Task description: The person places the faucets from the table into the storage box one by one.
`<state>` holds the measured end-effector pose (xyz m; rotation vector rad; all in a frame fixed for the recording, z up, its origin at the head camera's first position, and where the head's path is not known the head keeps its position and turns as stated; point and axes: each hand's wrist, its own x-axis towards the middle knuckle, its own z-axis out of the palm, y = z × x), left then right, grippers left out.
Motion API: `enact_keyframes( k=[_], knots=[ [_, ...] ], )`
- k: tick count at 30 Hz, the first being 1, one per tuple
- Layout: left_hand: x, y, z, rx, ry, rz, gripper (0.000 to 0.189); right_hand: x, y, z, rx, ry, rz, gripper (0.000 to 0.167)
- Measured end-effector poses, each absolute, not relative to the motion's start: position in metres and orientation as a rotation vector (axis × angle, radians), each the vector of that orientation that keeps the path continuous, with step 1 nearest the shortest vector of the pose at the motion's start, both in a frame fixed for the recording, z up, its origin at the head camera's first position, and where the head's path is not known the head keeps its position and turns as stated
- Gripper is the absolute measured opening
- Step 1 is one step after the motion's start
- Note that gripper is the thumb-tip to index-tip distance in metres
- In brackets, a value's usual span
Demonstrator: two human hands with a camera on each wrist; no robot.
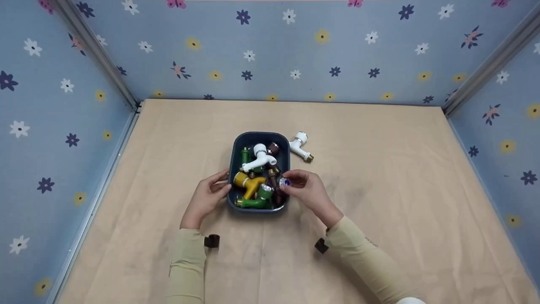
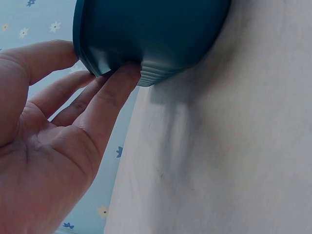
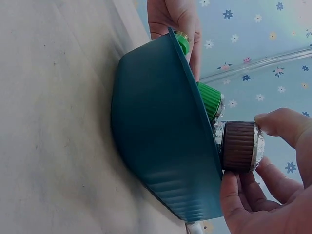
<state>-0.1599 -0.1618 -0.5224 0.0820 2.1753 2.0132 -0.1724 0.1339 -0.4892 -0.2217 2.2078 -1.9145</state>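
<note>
A dark blue plastic basin point(image 1: 259, 210) holds several plastic taps: a white tap point(image 1: 261, 158), a yellow tap point(image 1: 249, 184), a green tap point(image 1: 260, 197) and some brown ones. My left hand point(image 1: 206, 198) grips the basin's left side, thumb at the rim and fingers on the outer wall. At the right rim my right hand point(image 1: 310, 190) pinches a brown tap point(image 3: 238, 146) by its ribbed, silver-edged knob. The rest of that tap is hidden behind the basin wall in the right wrist view. A second white tap point(image 1: 300, 147) lies outside, close to the basin's upper right side.
Beige cloth point(image 1: 379, 169) covers the table under the basin. Flower-patterned blue panels point(image 1: 295, 55) stand at the back, left and right, joined by metal corner posts. A dark wrist mount point(image 1: 212, 241) sticks out beside each sleeve.
</note>
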Motion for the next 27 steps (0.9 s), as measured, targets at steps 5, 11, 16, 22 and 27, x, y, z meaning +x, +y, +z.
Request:
enact_keyframes(
  k=[5, 11, 16, 22, 27],
  knots=[
    [-0.163, -0.162, -0.522, 0.096, 2.193, 2.017, 0.050, -0.167, 0.133, -0.468, -0.279, 2.213, -1.899, 0.035],
    [-0.162, -0.163, -0.522, 0.069, 2.191, 1.985, 0.051, -0.161, 0.136, -0.462, -0.299, 2.183, -1.919, 0.032],
    [-0.159, -0.162, -0.513, 0.089, 2.162, 2.002, 0.051, -0.170, 0.146, -0.478, -0.259, 2.006, -2.041, 0.031],
    [-0.160, -0.163, -0.523, 0.072, 2.157, 2.018, 0.050, -0.176, 0.158, -0.492, -0.248, 1.864, -2.140, 0.038],
    [-0.158, -0.163, -0.525, 0.050, 2.140, 2.032, 0.050, -0.177, 0.166, -0.491, -0.206, 1.841, -2.176, 0.039]
  ],
)
